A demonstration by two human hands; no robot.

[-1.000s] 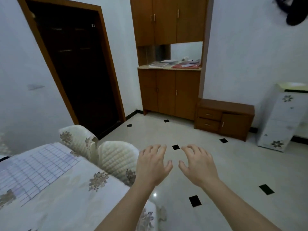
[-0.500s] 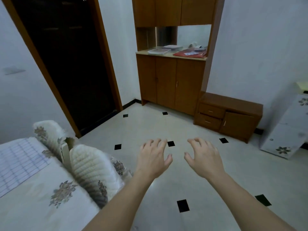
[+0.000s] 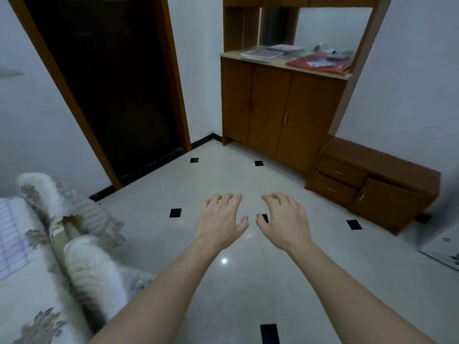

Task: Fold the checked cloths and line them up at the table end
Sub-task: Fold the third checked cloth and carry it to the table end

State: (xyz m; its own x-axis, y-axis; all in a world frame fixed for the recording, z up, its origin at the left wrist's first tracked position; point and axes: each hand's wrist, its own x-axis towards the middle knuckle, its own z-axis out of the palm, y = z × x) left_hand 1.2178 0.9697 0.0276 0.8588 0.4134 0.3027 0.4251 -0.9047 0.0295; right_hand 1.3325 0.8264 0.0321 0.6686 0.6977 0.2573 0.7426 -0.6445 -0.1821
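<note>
A pale checked cloth (image 3: 11,234) lies flat on the table (image 3: 27,299) at the far left edge of the view, mostly cut off. The table has a white floral cover. My left hand (image 3: 221,219) and my right hand (image 3: 283,219) are stretched out side by side over the floor, palms down, fingers spread and empty. Both hands are well to the right of the table and touch nothing.
Two chairs with white quilted floral covers (image 3: 89,271) stand against the table's right side. Beyond is a tiled floor (image 3: 223,177), a dark doorway (image 3: 111,83), a wooden cabinet (image 3: 280,112) with papers on top, and a low drawer unit (image 3: 372,189).
The view has swung to the right and tilted down, so the table and checked cloth have slid toward the left edge. Both hands keep the same spread pose in front of me.
</note>
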